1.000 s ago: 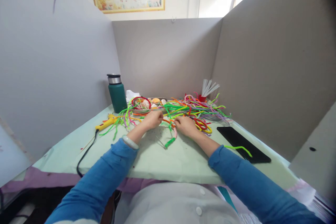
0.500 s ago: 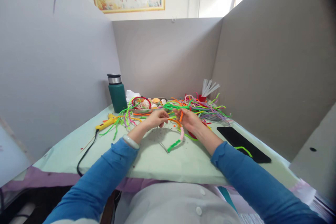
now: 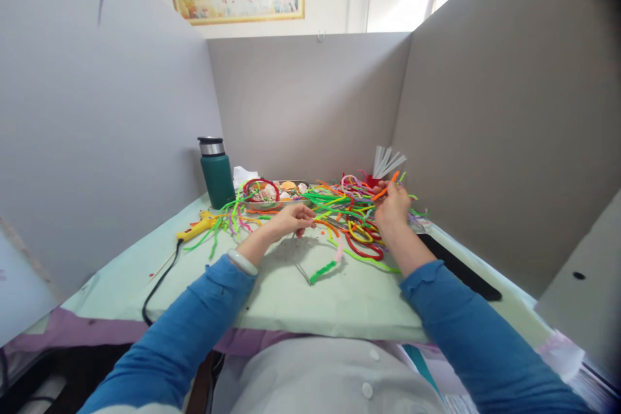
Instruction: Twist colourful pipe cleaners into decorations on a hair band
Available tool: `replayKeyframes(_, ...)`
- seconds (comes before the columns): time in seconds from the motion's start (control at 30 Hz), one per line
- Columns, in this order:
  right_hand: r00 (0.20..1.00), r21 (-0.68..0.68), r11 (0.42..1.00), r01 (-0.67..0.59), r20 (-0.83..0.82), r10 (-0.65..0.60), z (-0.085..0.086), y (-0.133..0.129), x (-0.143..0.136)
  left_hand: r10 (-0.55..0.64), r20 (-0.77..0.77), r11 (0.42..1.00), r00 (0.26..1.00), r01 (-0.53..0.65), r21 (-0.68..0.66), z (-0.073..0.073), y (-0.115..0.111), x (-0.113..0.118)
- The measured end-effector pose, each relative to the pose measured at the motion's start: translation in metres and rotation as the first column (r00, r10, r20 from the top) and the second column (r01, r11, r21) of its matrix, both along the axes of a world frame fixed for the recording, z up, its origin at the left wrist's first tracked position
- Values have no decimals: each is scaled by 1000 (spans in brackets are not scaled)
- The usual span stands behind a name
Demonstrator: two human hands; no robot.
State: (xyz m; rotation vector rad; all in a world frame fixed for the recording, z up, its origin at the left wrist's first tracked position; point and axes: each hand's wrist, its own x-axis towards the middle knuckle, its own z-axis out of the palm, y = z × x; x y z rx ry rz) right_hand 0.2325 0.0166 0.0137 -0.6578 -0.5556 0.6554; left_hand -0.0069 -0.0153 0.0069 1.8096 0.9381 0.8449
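My left hand [image 3: 295, 220] is closed, its fingertips pinching the orange end of a thin curved band. The band is wrapped in fuzzy pipe cleaner: orange near my fingers, then pink, then a green stretch [image 3: 323, 272]; its bare grey end reaches down to the tabletop. At the right, my right hand [image 3: 394, 207] is raised over the pile, fingers closed on an orange pipe cleaner [image 3: 387, 185] that slants up and to the right. Beneath and beside it lies a tangled pile of colourful pipe cleaners [image 3: 359, 207].
A metal tray [image 3: 276, 204] of shell-like pieces sits at the back, beside a green bottle [image 3: 217, 178]. A yellow glue gun [image 3: 196, 228] with a black cord lies left. White sticks [image 3: 385, 163] stand in a red holder; a black mat [image 3: 458, 268] lies right. Grey partitions [image 3: 310, 103] enclose the table.
My right hand has moved right and up, away from the band, carrying the orange pipe cleaner. My left hand stays nearly still, holding the band. A green pipe cleaner no longer shows on the black mat.
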Motion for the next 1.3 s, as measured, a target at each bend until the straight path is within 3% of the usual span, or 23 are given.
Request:
replayKeyframes(0.07, 975, 100, 993, 69, 201, -88, 0, -3, -3, -6, 12, 1000, 1000, 7, -21, 0, 0, 0)
replayKeyframes(0.13, 893, 123, 992, 14, 444, -67, -4, -8, -12, -18, 31, 999, 999, 20, -49, 0, 0, -1)
replayKeyframes(0.17, 817, 90, 995, -47, 577, -13, -7, -11, -18, -22, 43, 998, 999, 25, -65, 0, 1, -1)
replayKeyframes(0.23, 577, -7, 987, -159, 811, 99, -14, -17, -30, -25, 65, 995, 998, 32, -97, -2, 2, -1)
replayKeyframes(0.33, 228, -83, 969, -231, 964, 137, -23, -26, -44, -32, 76, 991, 997, 42, -129, -6, 6, -2)
replayKeyframes(0.43, 83, -101, 969, -225, 989, 123, -26, -31, -48, -64, 48, 987, 997, 70, -145, -10, 10, -3)
replayKeyframes(0.77, -132, 30, 965, -262, 989, -67, -34, -23, -46, -98, -109, 989, 989, 85, -117, -14, 7, -1)
replayKeyframes(1.3, -190, 94, 959, -269, 970, -149, -36, -20, -47, -42, -189, 982, 981, 5, -189, -13, 3, 2)
